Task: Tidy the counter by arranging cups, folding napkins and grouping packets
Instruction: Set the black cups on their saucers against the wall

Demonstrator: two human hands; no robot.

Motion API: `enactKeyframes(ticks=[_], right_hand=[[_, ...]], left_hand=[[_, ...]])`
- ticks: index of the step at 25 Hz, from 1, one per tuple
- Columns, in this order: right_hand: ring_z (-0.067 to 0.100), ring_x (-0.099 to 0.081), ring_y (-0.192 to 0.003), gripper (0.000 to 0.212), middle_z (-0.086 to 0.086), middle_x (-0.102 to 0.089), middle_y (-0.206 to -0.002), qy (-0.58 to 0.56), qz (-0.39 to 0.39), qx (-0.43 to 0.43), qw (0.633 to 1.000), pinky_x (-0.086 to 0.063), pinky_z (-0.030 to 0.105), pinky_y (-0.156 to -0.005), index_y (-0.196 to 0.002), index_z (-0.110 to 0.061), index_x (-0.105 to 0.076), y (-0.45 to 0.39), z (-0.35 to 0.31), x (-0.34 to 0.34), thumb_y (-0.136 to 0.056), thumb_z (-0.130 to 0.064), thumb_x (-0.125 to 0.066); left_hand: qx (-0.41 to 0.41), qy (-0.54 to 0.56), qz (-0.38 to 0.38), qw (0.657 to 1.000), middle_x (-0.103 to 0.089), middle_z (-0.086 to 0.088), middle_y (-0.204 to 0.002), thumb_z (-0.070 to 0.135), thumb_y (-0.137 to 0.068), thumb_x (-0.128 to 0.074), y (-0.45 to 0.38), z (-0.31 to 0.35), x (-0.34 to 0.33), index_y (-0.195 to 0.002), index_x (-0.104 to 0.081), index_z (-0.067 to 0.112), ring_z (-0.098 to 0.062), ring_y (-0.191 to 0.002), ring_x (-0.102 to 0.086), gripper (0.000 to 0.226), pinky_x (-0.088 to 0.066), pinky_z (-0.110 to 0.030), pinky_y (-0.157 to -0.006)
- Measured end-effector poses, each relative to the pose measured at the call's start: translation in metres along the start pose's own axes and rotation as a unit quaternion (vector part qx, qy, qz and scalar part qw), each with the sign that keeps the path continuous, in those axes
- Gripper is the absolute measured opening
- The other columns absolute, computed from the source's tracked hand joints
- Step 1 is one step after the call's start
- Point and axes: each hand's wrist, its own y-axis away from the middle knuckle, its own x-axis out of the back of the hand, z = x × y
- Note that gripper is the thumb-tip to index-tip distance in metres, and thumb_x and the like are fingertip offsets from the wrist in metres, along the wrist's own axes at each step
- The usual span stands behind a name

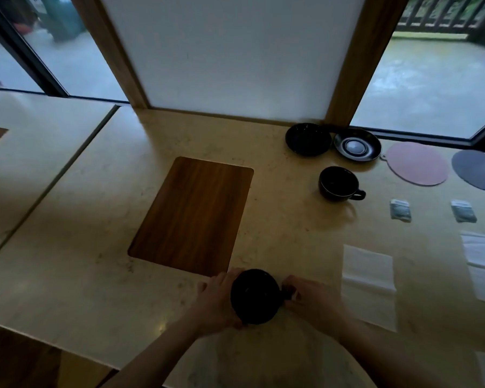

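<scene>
Both hands clasp a black cup point(254, 296) near the counter's front edge, left hand point(216, 299) cupping its side, right hand point(312, 299) pinching the handle, with the wooden board point(192, 214) just beyond, a napkin point(368, 271) right, and bare counter point(95, 275) left.

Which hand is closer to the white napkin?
The right hand. It pinches the black cup's handle, just left of the napkin. The left hand is on the cup's far side.

- Both forearms bare, reaching forward from the lower edge and converging.
- Left hand point(217, 299): palm turned inward, fingers curved, thumb low, cupping.
- Right hand point(311, 299): knuckles up, fingertips point(291, 289) pinched together toward the left hand.
</scene>
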Motion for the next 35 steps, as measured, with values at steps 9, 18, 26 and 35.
enactKeyframes(ticks=[9,18,26,35], right_hand=[[0.001,-0.055,-0.09,0.02,-0.021,-0.061,-0.108,-0.06,0.023,0.006,0.998,-0.044,0.019,-0.072,-0.11,-0.041,-0.053,0.008,0.002,-0.008,-0.091,-0.049,-0.052],[0.004,-0.056,-0.09,0.016,-0.016,-0.063,-0.103,-0.066,0.056,0.003,0.996,-0.049,0.027,-0.077,-0.107,-0.038,-0.056,-0.009,0.013,0.008,-0.092,-0.044,-0.054],[0.005,-0.058,-0.086,0.018,-0.015,-0.065,-0.098,-0.067,0.123,-0.006,0.99,-0.051,0.027,-0.074,-0.108,-0.037,-0.058,-0.054,0.031,0.064,-0.092,-0.045,-0.056],[0.004,-0.062,-0.077,0.017,-0.014,-0.064,-0.087,-0.114,0.222,-0.029,0.968,-0.047,0.019,-0.066,-0.103,-0.031,-0.064,-0.13,0.064,0.152,-0.086,-0.034,-0.067]], left_hand=[[0.013,0.096,0.021,0.995,-0.031,0.026,-0.127,0.065,-0.051,-0.074,0.005,0.009,-0.011,-0.136,-0.012,0.052,-0.001,-0.123,-0.024,0.106,-0.016,-0.031,-0.099],[-0.007,0.087,0.029,0.996,-0.035,0.021,-0.132,0.057,-0.051,-0.078,-0.028,0.013,0.008,-0.141,-0.019,0.044,-0.012,-0.132,-0.026,0.109,-0.018,-0.036,-0.108],[-0.051,0.083,0.041,0.994,-0.037,0.012,-0.14,0.046,-0.053,-0.083,-0.103,0.04,0.066,-0.144,-0.024,0.036,-0.016,-0.136,-0.024,0.109,-0.015,-0.043,-0.114],[-0.106,0.242,0.009,0.964,-0.044,0.009,-0.141,0.027,-0.048,-0.092,-0.221,0.07,0.131,-0.142,-0.033,0.035,-0.021,-0.137,-0.035,0.111,-0.034,-0.058,-0.108]])
